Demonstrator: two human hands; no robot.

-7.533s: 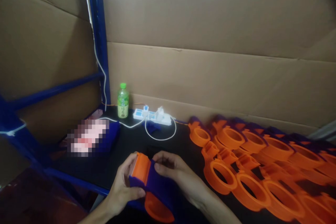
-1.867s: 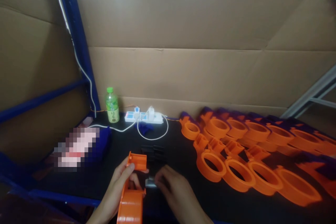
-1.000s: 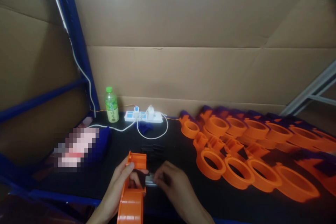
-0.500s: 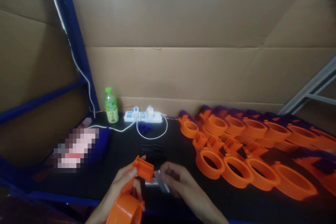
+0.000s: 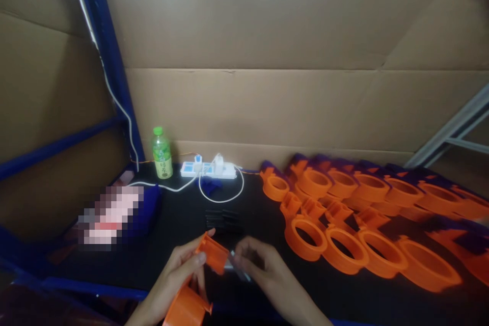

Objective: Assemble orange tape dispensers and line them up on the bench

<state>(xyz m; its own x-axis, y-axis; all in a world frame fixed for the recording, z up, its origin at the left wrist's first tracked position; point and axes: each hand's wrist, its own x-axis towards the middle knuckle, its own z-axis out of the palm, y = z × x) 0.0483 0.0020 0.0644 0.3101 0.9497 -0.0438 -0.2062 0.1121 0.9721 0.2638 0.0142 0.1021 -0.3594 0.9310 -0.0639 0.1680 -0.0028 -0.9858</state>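
Observation:
Near the table's front edge my left hand (image 5: 181, 267) is closed around an orange plastic ring holder (image 5: 187, 308), with its ring low and its bracket end raised toward the right. My right hand (image 5: 257, 262) pinches a small thin pale strip (image 5: 240, 266) between thumb and fingers, close against the bracket's right edge. Whether the strip touches the bracket I cannot tell. Just beyond my hands, several short black pieces (image 5: 221, 218) lie on the black tabletop (image 5: 179, 219).
Rows of orange ring holders (image 5: 346, 249) cover the right side. At the back stand a green-capped bottle (image 5: 162, 155) and a white power strip (image 5: 208, 169) with a looped white cable (image 5: 221, 200). A blurred-out item lies on the left. Cardboard (image 5: 267, 107) walls the back.
The ring holder in my left hand has shifted slightly right and down, its bracket tilting. My right hand stays nearly in place with the strip, now nearer the bracket.

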